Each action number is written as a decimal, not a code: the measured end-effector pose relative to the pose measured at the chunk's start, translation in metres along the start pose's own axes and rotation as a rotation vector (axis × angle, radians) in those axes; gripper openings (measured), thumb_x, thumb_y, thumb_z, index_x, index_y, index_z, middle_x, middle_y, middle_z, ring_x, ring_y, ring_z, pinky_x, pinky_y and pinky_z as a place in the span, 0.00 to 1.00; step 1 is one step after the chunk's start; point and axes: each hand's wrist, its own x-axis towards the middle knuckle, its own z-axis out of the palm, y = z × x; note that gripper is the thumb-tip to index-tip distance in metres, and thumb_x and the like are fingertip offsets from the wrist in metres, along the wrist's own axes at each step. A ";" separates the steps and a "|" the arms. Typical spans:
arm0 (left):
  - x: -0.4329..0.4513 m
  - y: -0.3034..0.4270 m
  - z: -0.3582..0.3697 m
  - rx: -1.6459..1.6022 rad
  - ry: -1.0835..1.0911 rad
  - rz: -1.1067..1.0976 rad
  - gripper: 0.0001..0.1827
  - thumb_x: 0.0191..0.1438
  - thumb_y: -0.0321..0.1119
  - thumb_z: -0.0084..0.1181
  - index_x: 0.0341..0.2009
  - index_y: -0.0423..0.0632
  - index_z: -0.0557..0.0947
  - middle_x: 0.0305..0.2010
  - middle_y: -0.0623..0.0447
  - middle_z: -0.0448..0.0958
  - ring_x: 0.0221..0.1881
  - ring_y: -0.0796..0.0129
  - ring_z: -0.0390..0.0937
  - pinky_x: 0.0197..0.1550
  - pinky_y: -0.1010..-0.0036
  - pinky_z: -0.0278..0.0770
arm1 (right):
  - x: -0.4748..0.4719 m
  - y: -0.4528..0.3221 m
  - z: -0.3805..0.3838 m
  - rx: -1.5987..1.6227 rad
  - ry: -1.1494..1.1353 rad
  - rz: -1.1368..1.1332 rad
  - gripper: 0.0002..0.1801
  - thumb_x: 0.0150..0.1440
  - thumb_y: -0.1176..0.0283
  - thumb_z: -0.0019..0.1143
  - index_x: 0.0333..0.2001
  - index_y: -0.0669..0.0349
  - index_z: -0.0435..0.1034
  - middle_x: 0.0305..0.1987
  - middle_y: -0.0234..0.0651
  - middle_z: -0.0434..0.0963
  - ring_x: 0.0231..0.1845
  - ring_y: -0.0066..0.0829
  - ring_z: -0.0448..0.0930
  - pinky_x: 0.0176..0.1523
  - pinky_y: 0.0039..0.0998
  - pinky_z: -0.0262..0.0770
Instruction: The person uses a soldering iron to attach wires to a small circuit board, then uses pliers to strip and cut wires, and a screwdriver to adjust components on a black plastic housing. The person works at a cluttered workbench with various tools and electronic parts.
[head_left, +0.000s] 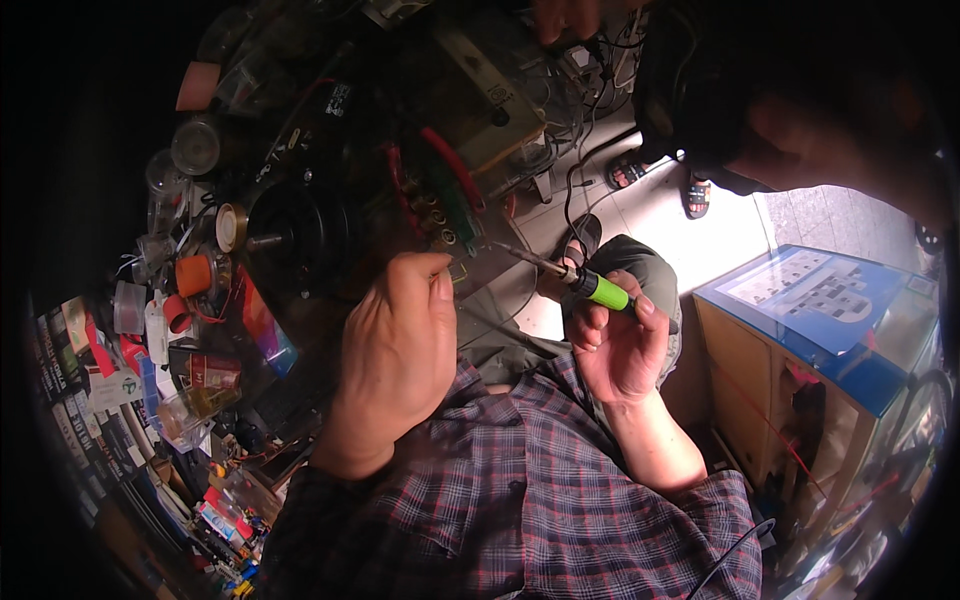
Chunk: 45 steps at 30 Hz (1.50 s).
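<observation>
My right hand (619, 337) holds a soldering iron (600, 289) by its green and black handle, with the metal tip pointing left. My left hand (405, 337) has its thumb and forefinger pinched on a small part (453, 273), only partly visible and too small to name surely. Just beyond the left fingertips stands a green circuit board (450, 199) with copper-coloured coils (435, 217). Red-handled pliers (454, 161) lie around it, partly lost in shadow. The iron's tip is near the board's lower end; whether they touch I cannot tell.
A dark round device with a shaft (300, 232) sits left of the board. Jars, tape and an orange cap (193, 276) crowd the left side. A glass-topped wooden cabinet (739, 375) stands at right. Another person's sandalled feet (697, 196) show beyond, and a person's hand (566, 19) is at the top.
</observation>
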 end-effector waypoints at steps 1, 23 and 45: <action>0.000 0.000 0.000 0.010 -0.002 0.000 0.11 0.69 0.28 0.54 0.53 0.40 0.74 0.43 0.35 0.81 0.44 0.37 0.80 0.47 0.51 0.77 | 0.000 0.000 0.000 -0.001 0.007 -0.005 0.24 0.70 0.53 0.52 0.58 0.61 0.70 0.43 0.39 0.78 0.39 0.29 0.76 0.43 0.29 0.74; 0.005 0.002 0.004 0.051 0.015 0.029 0.08 0.68 0.29 0.56 0.49 0.40 0.75 0.42 0.38 0.80 0.43 0.39 0.80 0.45 0.53 0.77 | -0.001 0.003 0.000 -0.039 0.004 0.002 0.24 0.71 0.53 0.52 0.59 0.60 0.69 0.40 0.41 0.78 0.36 0.31 0.75 0.43 0.30 0.75; 0.004 0.002 0.003 0.037 0.017 0.050 0.09 0.68 0.29 0.57 0.48 0.40 0.76 0.41 0.38 0.80 0.42 0.40 0.80 0.44 0.53 0.78 | -0.002 0.001 -0.002 -0.052 0.007 0.010 0.25 0.70 0.52 0.52 0.60 0.60 0.69 0.41 0.40 0.78 0.38 0.31 0.75 0.44 0.30 0.75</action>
